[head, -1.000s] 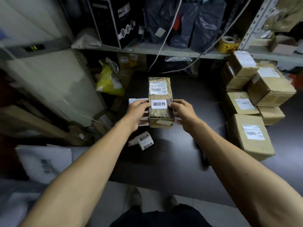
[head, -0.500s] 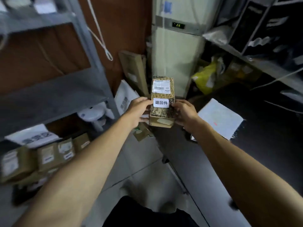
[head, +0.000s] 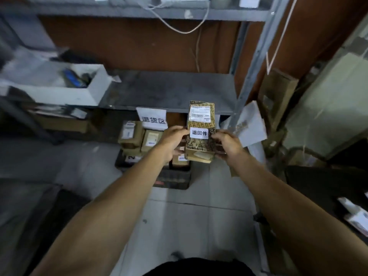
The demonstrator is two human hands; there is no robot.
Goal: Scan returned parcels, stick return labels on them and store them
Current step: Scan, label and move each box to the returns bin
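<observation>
While your fingers curl around its long sides, your left hand (head: 172, 142) and right hand (head: 227, 144) grip the parcel (head: 201, 134) between them at chest level, above a floor stack of cardboard boxes (head: 139, 138). Small, rigid and printed with dark lettering, the carton looks light and stiff enough to carry by its edges, though its corners could crush. A white return label (head: 199, 133) sits mid-face below the barcoded shipping label (head: 200, 113). Beyond, a paper sign (head: 153, 118) hangs from the grey metal shelf (head: 169, 90).
</observation>
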